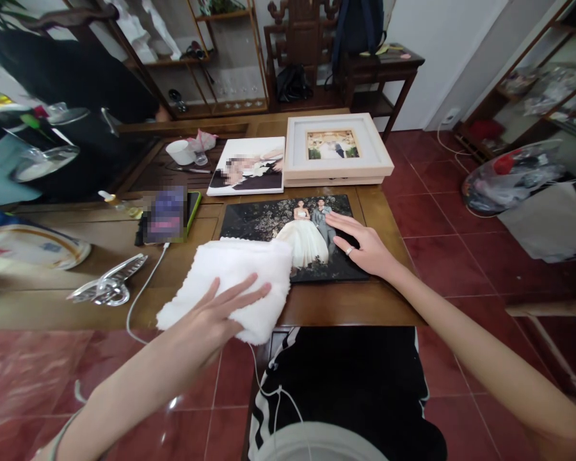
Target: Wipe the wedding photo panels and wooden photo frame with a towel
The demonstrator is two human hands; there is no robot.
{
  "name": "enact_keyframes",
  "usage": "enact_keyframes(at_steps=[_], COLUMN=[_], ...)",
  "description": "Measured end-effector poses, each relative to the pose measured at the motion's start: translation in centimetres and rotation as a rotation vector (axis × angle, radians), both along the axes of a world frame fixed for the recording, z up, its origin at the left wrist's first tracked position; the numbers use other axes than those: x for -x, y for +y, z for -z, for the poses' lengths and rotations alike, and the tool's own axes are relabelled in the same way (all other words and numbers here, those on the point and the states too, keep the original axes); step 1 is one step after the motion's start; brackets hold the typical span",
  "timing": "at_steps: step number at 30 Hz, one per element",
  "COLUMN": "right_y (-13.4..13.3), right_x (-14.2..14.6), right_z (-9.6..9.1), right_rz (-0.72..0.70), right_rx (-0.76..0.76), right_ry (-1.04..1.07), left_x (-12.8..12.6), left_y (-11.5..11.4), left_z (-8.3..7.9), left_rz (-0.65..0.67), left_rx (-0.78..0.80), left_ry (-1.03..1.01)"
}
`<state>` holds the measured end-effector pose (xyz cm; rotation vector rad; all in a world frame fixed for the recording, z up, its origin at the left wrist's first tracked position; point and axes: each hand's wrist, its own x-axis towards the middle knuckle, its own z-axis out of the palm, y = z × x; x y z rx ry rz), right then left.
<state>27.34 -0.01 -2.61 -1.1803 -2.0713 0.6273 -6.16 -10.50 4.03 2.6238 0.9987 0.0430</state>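
Two bare hands work over a wooden bench (345,304). The left hand (223,314) lies on one folded white cloth (221,262), its grip loose with fingers spread apart. The right hand (365,246) rests on one dark photo panel (249,218), its grip also unclosed, fingers extended; a single ring shows. The panel lies flat on the bench in front of the person, the cloth overlapping its near left corner. Just behind are one white-edged photo panel (249,168) and one pale box frame (338,176), which holds one small picture (333,146). Farther left, a dark tray (148,166) carries one white cup (181,152) and one small clear cup (200,159); their contents cannot be made out. Nearer sit one phone (166,214) and one clear hair clip (110,285). On the floor at right, one clear plastic bag (513,186) holds mixed items, something red among them.
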Motion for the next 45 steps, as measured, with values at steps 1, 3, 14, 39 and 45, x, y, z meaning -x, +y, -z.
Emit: enact_keyframes(at_steps=[1, 3, 14, 39, 45], right_y=[0.0, 0.0, 0.0, 0.0, 0.1], right_x=[0.0, 0.0, -0.1, 0.0, -0.1], right_z=[0.0, 0.0, 0.2, 0.3, 0.4], right_rz=[0.000, -0.002, -0.009, -0.003, -0.011], right_rx=[0.001, 0.001, -0.014, -0.028, -0.035], right_ry=[-0.003, -0.004, 0.009, -0.006, -0.016], left_x=[-0.2, -0.5, -2.3, -7.0, -10.0], left_y=[0.2, 1.1, 10.2, 3.6, 11.0], left_z=[-0.1, -0.3, 0.6, -0.5, 0.7], left_rz=[0.002, 0.015, -0.120, 0.045, -0.038], left_rx=[0.006, 0.008, -0.066, -0.034, -0.116], left_ry=[0.011, 0.040, 0.133, 0.129, 0.144])
